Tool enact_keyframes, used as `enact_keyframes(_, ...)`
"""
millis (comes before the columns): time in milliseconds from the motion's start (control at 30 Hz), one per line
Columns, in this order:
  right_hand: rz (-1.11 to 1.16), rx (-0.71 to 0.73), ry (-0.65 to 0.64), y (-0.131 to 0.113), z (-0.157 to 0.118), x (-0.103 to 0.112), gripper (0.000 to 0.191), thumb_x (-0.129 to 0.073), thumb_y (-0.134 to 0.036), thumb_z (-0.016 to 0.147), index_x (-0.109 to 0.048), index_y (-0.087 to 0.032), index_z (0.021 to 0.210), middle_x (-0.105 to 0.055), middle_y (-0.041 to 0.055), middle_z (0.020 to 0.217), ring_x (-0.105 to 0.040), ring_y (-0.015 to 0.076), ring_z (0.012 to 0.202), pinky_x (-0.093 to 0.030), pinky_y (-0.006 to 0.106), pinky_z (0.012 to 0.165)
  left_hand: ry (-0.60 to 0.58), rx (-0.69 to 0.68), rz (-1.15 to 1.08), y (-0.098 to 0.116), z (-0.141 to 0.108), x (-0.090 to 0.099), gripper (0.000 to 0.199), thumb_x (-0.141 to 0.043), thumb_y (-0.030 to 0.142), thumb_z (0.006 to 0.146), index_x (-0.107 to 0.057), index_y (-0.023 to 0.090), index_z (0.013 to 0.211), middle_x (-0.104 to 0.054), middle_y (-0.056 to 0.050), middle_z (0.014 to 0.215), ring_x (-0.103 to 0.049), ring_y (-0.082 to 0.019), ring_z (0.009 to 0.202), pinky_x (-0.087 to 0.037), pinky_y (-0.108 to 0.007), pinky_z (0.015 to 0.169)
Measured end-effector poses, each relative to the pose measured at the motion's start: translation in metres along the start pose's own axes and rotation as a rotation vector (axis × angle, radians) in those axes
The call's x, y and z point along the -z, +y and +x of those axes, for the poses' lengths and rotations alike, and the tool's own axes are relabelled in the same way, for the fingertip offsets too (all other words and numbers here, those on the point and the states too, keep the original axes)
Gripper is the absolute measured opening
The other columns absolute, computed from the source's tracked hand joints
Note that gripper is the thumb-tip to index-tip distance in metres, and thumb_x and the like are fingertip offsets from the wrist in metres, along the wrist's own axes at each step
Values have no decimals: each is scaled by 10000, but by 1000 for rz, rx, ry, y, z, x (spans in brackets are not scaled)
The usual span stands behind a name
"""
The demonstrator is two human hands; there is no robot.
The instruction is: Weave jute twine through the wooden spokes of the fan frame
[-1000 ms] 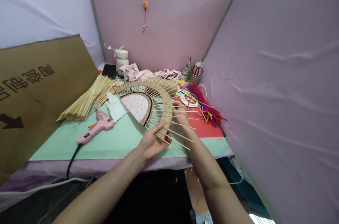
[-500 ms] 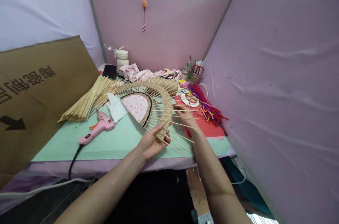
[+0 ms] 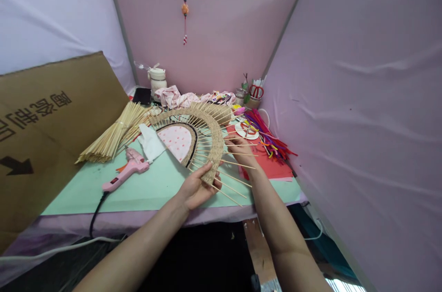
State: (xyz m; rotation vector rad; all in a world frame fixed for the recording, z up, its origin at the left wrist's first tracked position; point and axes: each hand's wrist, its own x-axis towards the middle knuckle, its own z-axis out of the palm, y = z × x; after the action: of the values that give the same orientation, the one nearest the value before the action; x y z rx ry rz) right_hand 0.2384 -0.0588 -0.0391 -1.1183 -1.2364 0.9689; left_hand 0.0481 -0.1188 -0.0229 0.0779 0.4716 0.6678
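Note:
A half-round woven fan (image 3: 214, 137) of straw-coloured cord on thin sticks is held up over the table. Its centre is a white cloth panel with pink dots (image 3: 176, 141), edged in black and tan. My left hand (image 3: 196, 188) grips the lower end of the woven band, thumb on top and fingers beneath. At the band's outer right edge, my right hand (image 3: 239, 145) has its fingers closed around one of the protruding sticks; the fingertips are partly hidden. Bare stick ends fan out to the right between the two hands.
Left of the fan lie a pink glue gun (image 3: 127, 171), a white tissue (image 3: 151, 143) and a bundle of sticks (image 3: 112, 134). A cardboard box (image 3: 58, 117) stands at the left. Pipe cleaners (image 3: 272, 137) lie on red sheets (image 3: 274, 165) at the right. A bottle (image 3: 158, 81) stands behind.
The camera view has shifted slightly. Both hands keep nearly the same hold on the fan; my right hand has barely moved along its edge.

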Motion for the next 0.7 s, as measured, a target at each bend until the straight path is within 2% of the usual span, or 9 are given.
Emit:
enact_keyframes(67, -6, 78, 80, -1, 0, -1, 228, -734, -378, 695, -679, -210, 839, -642, -15, 754, -544, 125, 671, -450, 268, 677, -2, -4, 6, 0, 0, 1, 285, -433, 202, 968, -639, 47, 1088, -536, -49, 675, -535, -105, 603, -463, -190, 544)
enact_keyframes(167, -40, 179, 152, -4, -1, -3, 201, -738, -354, 695, -685, -221, 836, -663, 0, 789, -578, 147, 731, -464, 287, 719, -16, 5, 4, -2, 0, 3, 288, -428, 202, 970, -639, 51, 1095, -544, -50, 674, -539, -105, 602, -464, -192, 549)
enact_keyframes(300, -130, 255, 123, -7, -4, -5, 166, -681, -361, 759, -721, -233, 856, -704, 32, 902, -618, 181, 837, -481, 332, 808, -30, 30, 0, -3, 2, 4, 283, -435, 207, 971, -643, 52, 1082, -565, -56, 669, -553, -107, 598, -466, -192, 558)
enact_keyframes(400, -151, 320, 102, -9, -6, -5, 133, -666, -342, 791, -733, -239, 841, -707, 29, 886, -615, 182, 838, -478, 336, 814, -23, 35, 9, -4, 2, 7, 290, -434, 230, 978, -649, 50, 1053, -593, -63, 676, -570, -98, 600, -470, -186, 576)
enact_keyframes(467, -132, 348, 103, -8, -6, -5, 110, -664, -316, 802, -735, -238, 830, -705, 24, 863, -612, 175, 820, -476, 326, 799, -10, 83, 59, -5, -3, 13, 353, -442, 332, 981, -658, 53, 996, -617, -70, 686, -594, -106, 620, -495, -206, 617)
enact_keyframes(533, -112, 357, 109, -7, -5, -5, 93, -666, -292, 805, -736, -234, 824, -703, 20, 852, -611, 167, 809, -473, 314, 787, -30, 216, 216, -4, -16, 20, 500, -469, 527, 933, -666, 68, 936, -661, -99, 752, -636, -141, 686, -528, -256, 677)
enact_keyframes(633, -102, 354, 112, -2, -2, -3, 95, -668, -287, 802, -737, -223, 815, -703, 19, 839, -608, 160, 791, -470, 305, 776, -204, 454, 696, 7, -47, 23, 661, -572, 725, 757, -681, 93, 914, -711, -146, 902, -661, -190, 751, -526, -282, 643)
enact_keyframes(667, -104, 354, 112, -1, -2, -3, 102, -667, -292, 801, -738, -220, 814, -703, 19, 836, -606, 158, 784, -468, 304, 773, -288, 460, 887, 14, -56, 19, 645, -614, 715, 728, -684, 99, 906, -718, -145, 901, -657, -192, 740, -511, -273, 615)
enact_keyframes(700, -108, 353, 111, 0, -2, -2, 109, -666, -299, 802, -738, -218, 812, -703, 20, 835, -603, 157, 778, -468, 303, 769, -331, 352, 1071, 23, -63, 12, 570, -650, 657, 738, -683, 112, 904, -723, -129, 898, -654, -181, 739, -500, -262, 622)
